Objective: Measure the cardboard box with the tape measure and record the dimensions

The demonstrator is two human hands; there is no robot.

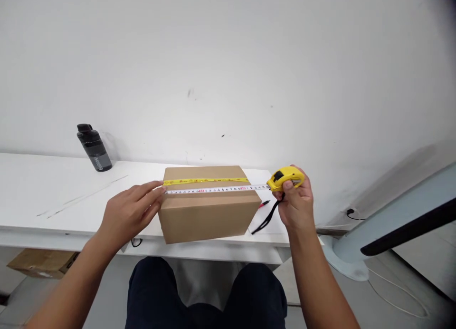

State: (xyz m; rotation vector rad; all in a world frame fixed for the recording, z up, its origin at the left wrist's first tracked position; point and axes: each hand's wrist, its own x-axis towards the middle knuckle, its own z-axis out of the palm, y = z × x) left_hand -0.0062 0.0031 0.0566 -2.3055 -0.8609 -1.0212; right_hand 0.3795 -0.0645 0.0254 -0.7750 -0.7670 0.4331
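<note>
A brown cardboard box (204, 222) stands near the front edge of the white table, with a yellow printed strip (206, 180) across its top. My right hand (297, 200) grips the yellow case of a tape measure (285, 178) just beyond the box's right side. The pulled-out white blade (221, 190) runs straight across the top of the box, roughly beside the strip. At the left top edge, my left hand (133, 208) pinches the blade's end; its very tip is hidden by the fingers. A black wrist strap (269, 219) hangs from the case.
A dark water bottle (94, 148) stands at the back left of the table (81, 200), near the wall. Partly behind the box lies a red and black pen (264, 204). Another cardboard box (42, 262) sits below at left. A pale column-like appliance (392, 219) leans into view at right.
</note>
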